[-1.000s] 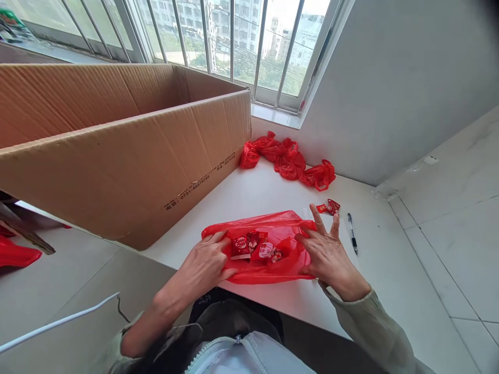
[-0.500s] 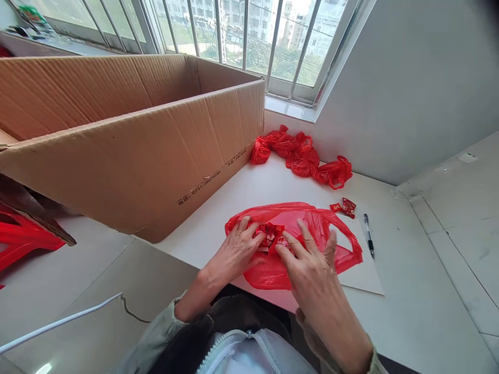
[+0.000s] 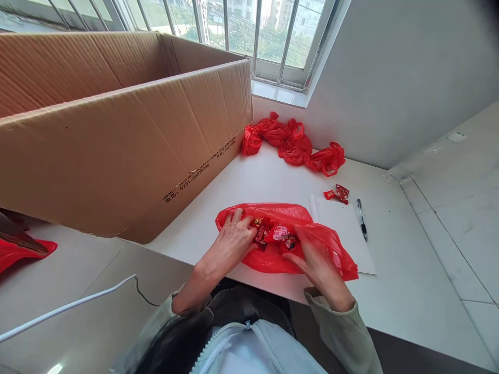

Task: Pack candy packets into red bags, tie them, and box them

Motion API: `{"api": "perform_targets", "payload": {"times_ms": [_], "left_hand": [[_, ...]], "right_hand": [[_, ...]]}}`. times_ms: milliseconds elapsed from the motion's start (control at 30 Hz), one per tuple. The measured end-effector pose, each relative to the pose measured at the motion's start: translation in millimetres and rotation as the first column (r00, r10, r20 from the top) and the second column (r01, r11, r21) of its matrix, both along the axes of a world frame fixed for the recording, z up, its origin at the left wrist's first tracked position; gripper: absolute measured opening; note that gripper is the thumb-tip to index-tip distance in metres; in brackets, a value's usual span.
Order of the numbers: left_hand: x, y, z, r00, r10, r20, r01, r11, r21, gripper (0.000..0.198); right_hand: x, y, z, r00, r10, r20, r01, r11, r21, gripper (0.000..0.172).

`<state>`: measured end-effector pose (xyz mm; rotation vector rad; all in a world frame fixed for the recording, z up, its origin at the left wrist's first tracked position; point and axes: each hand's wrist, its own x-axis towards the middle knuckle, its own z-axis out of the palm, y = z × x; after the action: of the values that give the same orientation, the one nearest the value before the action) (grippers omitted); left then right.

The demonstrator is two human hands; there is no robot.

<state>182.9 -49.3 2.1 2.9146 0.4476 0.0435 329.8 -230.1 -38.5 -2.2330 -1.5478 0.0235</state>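
Observation:
A thin red plastic bag (image 3: 273, 266) lies mouth-up near the table's front edge. Several small shiny red-wrapped packets (image 3: 279, 233), which look like sweets, rest in it. My left hand (image 3: 233, 236) reaches into the left side of the bag, its fingers apart and bent beside the packets. Inside the right side is my right hand (image 3: 314, 257), thumb spread from the fingers and close to the packets. Red film partly covers its fingers. Neither hand has a packet plainly in its grasp.
A big open cardboard box (image 3: 128, 156) fills the left of the table. Bunched red bags (image 3: 294, 145) lie by the wall. To the right are two red packets (image 3: 341, 194), white paper (image 3: 345, 228) and a pen (image 3: 362, 221). A white tube (image 3: 78, 304) crosses the lower left.
My right hand has moved down from above the packets into the bag's right side. The bag's right handle has folded over, and more packets show between the hands. The view has shifted slightly.

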Motion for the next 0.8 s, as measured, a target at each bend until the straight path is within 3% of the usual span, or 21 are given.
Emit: {"api": "perform_targets", "payload": {"times_ms": [167, 367, 567, 633, 700, 767, 800], "left_hand": [[11, -6, 3.9, 0.999, -0.047, -0.005, 0.046, 0.994, -0.099, 0.02], [16, -7, -2.6, 1.0, 0.022, 0.005, -0.021, 0.985, -0.17, 0.018], [20, -12, -18.9, 0.992, 0.018, 0.121, 0.04, 0.889, -0.456, 0.031], [20, -15, -20.9, 0.986, 0.05, 0.16, 0.048, 0.833, -0.552, 0.034], [19, -16, -19.5, 0.976, 0.112, 0.188, 0.046, 0.735, -0.677, 0.037], [18, -15, -15.9, 0.967, 0.181, 0.18, 0.037, 0.597, -0.802, 0.037], [18, -14, -13.9, 0.965, 0.205, 0.165, 0.03, 0.537, -0.843, 0.037]], "right_hand": [[8, 20, 0.0, 0.993, -0.098, -0.07, 0.088, 0.987, -0.138, 0.034], [1, 24, 4.5, 0.998, -0.007, -0.066, -0.003, 0.989, -0.146, 0.035], [-13, 25, 10.8, 0.975, -0.048, -0.216, 0.03, 0.996, -0.083, 0.04], [-14, 24, 13.8, 0.955, -0.054, -0.291, 0.057, 0.998, 0.0, 0.037], [-13, 23, 18.5, 0.921, -0.055, -0.386, 0.096, 0.991, 0.089, 0.036], [-13, 20, 23.0, 0.831, -0.049, -0.554, 0.16, 0.975, 0.153, 0.038], [-13, 19, 24.5, 0.747, -0.025, -0.665, 0.188, 0.967, 0.174, 0.041]]}}
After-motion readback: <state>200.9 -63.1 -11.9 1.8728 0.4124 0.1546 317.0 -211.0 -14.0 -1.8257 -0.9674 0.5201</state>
